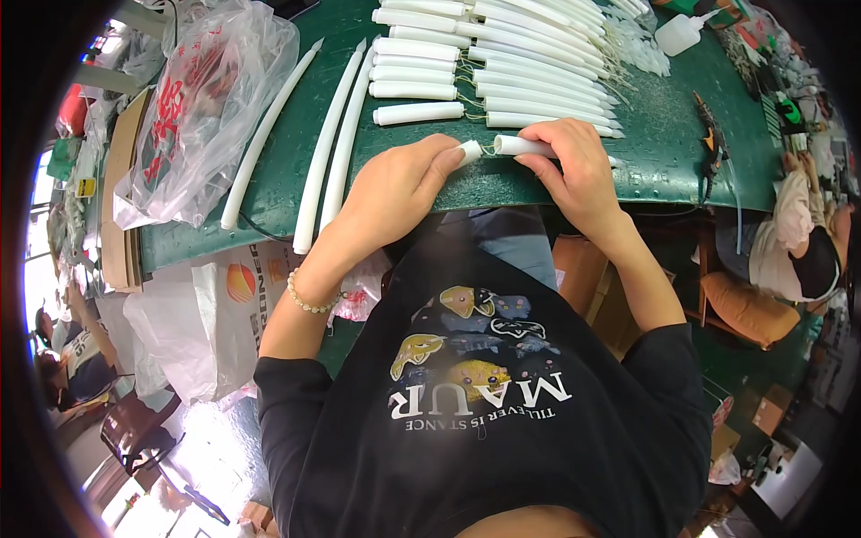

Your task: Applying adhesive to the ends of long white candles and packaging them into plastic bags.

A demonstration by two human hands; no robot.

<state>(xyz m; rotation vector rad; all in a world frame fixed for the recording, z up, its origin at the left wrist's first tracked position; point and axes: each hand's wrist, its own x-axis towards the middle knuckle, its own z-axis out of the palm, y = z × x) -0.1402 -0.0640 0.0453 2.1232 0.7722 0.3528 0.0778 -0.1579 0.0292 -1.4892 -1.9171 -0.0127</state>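
Now the left hand (399,184) has its grip closed around a short white tube (468,151) and the right hand (578,170) pinches a tapered white stick (508,145), thin wires (488,151) between, at the green tabletop's (668,161) near edge.

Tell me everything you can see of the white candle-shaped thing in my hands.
The candle-shaped thing looks like smooth white plastic, in two separated parts: a short section in your left hand and a longer section, partly covered, in your right hand. Thin pale wires bridge the gap. It's roughly horizontal near the green table's front edge; table contact is unclear.
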